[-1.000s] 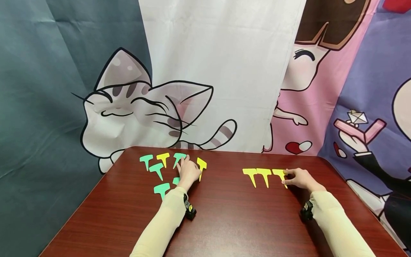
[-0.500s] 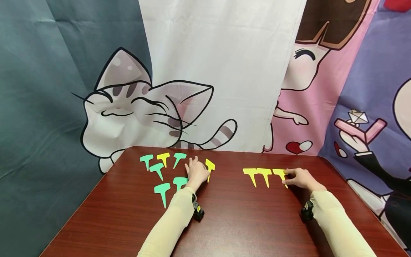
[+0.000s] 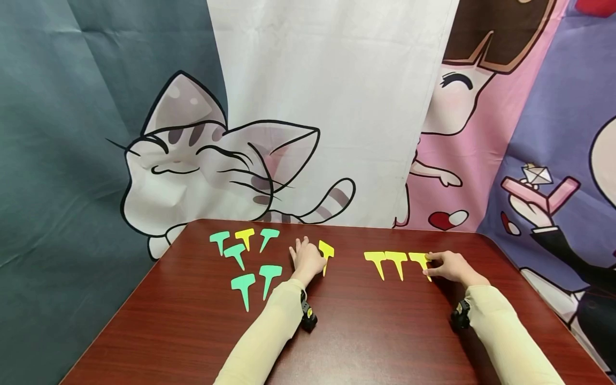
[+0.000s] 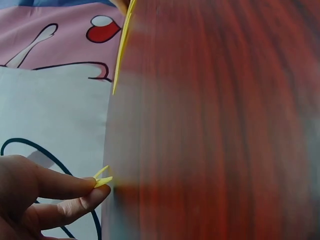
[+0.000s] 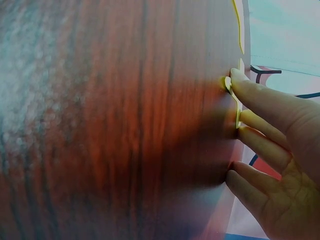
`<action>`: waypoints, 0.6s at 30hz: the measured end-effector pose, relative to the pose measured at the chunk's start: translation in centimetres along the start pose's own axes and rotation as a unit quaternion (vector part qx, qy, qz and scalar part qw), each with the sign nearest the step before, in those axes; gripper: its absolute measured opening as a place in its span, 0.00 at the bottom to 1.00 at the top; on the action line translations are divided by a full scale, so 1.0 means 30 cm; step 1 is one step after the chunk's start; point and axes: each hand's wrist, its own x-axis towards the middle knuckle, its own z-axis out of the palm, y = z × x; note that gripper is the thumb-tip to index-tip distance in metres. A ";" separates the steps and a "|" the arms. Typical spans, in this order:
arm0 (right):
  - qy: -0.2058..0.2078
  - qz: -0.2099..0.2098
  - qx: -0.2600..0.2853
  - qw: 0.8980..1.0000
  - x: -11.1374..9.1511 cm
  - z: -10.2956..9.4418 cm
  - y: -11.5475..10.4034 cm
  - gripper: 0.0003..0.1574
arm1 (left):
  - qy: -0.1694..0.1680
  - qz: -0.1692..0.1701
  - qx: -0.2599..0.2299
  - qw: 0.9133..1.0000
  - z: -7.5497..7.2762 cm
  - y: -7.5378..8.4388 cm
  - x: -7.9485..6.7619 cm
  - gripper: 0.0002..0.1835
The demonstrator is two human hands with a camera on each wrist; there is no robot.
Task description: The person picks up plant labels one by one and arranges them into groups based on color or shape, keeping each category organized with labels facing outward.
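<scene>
My left hand [image 3: 308,260] pinches a yellow T-shaped plant label [image 3: 326,249] between thumb and finger, near the middle of the table. In the left wrist view that label [image 4: 103,181] shows edge-on at the fingertips. At the right, my right hand [image 3: 452,267] holds the end yellow label [image 3: 417,258] of a row, index finger at its head and thumb by its stem. The right wrist view shows this label [image 5: 234,100] between thumb and fingers, close on the tabletop. Two more yellow labels, the outer one [image 3: 374,258] and the middle one [image 3: 395,258], lie left of it.
Several green T-shaped labels, one of them a front label [image 3: 243,282], lie spread on the left side of the brown wooden table [image 3: 356,331]. Among them is a yellow label [image 3: 245,234]. A printed cartoon cloth [image 3: 337,107] hangs behind the table's far edge.
My left hand has moved right with its yellow label, away from the green ones, uncovering a green label behind the forearm. My right hand stays in place on the row's end label.
</scene>
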 end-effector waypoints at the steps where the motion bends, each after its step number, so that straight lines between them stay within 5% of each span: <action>1: 0.000 0.000 -0.001 1.000 0.000 0.000 0.000 0.45 | -0.004 -0.001 0.000 1.000 0.002 0.006 -0.002 0.13; 18: -0.003 0.004 -0.001 1.000 -0.001 -0.001 -0.002 0.45 | -0.017 0.005 0.017 1.000 0.057 0.095 -0.010 0.09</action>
